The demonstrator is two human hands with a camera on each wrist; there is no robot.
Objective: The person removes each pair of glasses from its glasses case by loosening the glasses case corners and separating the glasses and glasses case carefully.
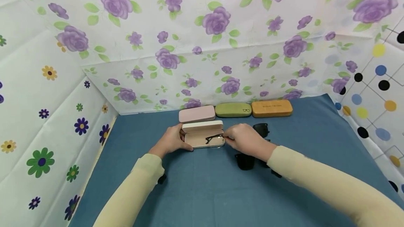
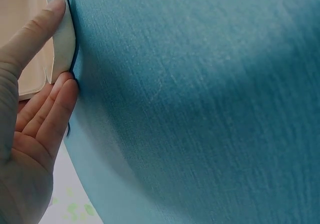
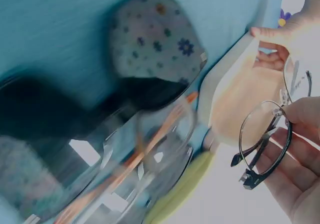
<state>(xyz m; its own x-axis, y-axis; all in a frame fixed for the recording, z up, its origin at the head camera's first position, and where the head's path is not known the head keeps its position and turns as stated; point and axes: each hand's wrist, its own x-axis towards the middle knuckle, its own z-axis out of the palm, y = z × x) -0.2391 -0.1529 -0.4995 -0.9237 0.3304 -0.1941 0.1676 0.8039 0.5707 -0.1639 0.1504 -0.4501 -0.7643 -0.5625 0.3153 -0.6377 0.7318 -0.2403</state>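
An open white glasses case [image 1: 202, 126] with a pale pinkish lining lies on the blue cloth, its lid raised at the back. At its left end my left hand [image 1: 170, 139] grips the case. The left wrist view has the thumb on the case's edge [image 2: 64, 44] and the fingers against its end. Over the right end of the case, my right hand [image 1: 244, 137] pinches a pair of thin-rimmed eyeglasses [image 1: 214, 137]. In the right wrist view, the eyeglasses' black hinge corner [image 3: 252, 180] shows below the round lens, and the case interior [image 3: 240, 104] is behind them.
Closed pink [image 1: 197, 114], green [image 1: 233, 110] and orange [image 1: 272, 108] glasses cases line the cloth's back edge. Dark sunglasses [image 1: 245, 161] and several other glasses lie around and under my right forearm. A small black thing [image 1: 162, 178] shows beside my left sleeve.
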